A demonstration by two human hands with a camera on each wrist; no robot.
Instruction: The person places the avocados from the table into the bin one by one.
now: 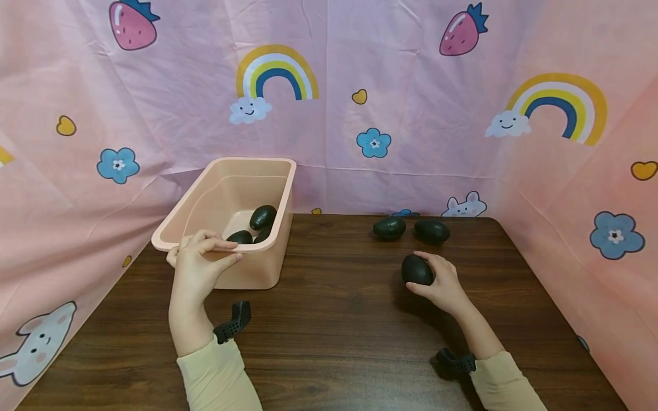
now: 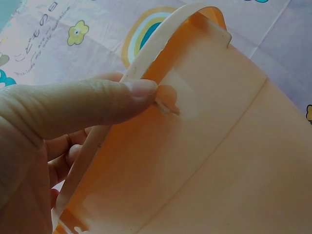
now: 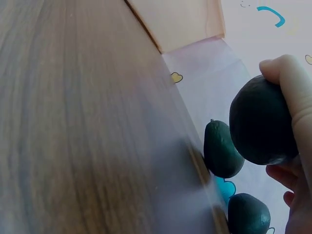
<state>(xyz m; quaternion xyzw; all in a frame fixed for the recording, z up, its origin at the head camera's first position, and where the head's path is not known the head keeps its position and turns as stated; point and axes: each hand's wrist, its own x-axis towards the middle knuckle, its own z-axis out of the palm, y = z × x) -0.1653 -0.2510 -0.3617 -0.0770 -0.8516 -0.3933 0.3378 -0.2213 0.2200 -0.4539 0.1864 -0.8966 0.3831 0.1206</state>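
While the right hand (image 1: pixel 444 288) held a dark green avocado (image 1: pixel 416 270) over on the right side of the desk (image 1: pixel 334 342), the left hand (image 1: pixel 197 268) had hold of the pale peach bin (image 1: pixel 257 273) on the left. The right grip was closed round the fruit, with its thumb on the near side and fingers on the far side; I could not tell whether the fruit touched the wood. The left grip pinched the bin's near rim, the thumb against the outside and the fingers reaching across the lip. Inside, toward the near right corner, I could see three more avocados: one (image 1: pixel 263 217) farther back in plain sight, another (image 1: pixel 240 237) by the near wall, and a third (image 1: pixel 263 234) partly hidden by the rim. Beyond the right hand, close to the desk's far edge, two others lay just beside each other, the left one (image 1: pixel 389 228) and the right one (image 1: pixel 432 232), with a narrow gap between them. Both arms wore light sleeves (image 1: pixel 218 374) and black wrist mounts (image 1: pixel 233 322). A pink cloth (image 1: pixel 334 68) printed with rainbows, strawberries and flowers hung behind the desk and along its sides.
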